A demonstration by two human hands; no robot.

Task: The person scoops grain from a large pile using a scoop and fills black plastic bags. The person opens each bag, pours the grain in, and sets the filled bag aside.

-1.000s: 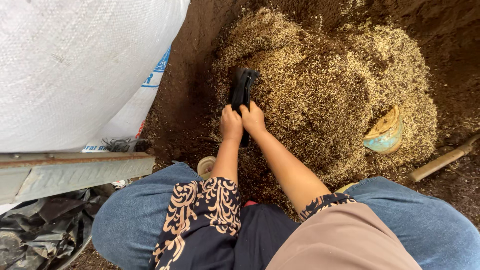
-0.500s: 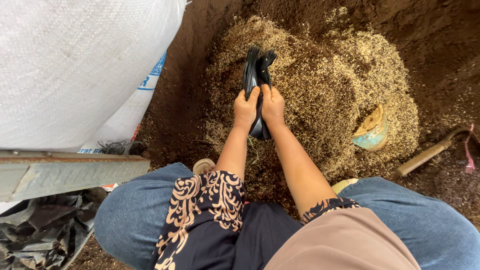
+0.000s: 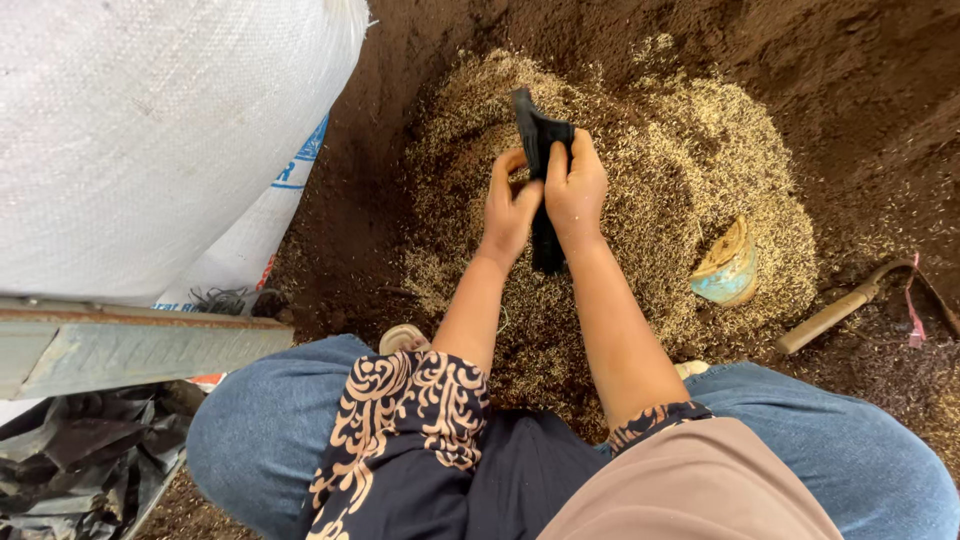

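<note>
Black bag (image 3: 540,150) clenched in both hands' fingers (image 3: 585,165), above husk pile (image 3: 660,170).

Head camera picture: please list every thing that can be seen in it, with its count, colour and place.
Black folded plastic bag: one, black, held over the husk heap.
Heap of dry husks: one, straw yellow, centre, on the soil.
Dark soil: brown, around the heap.
Large woven sack: one, white, upper left.
Small round tub: one, pale blue, husk-filled, right side of the heap.
Wooden tool handle: one, tan, far right on the soil.
Grey metal beam: one, left.
Crumpled black sheeting: lower left.
Left hand: touching the bag.
Right hand: grip closed on the bag.
</note>
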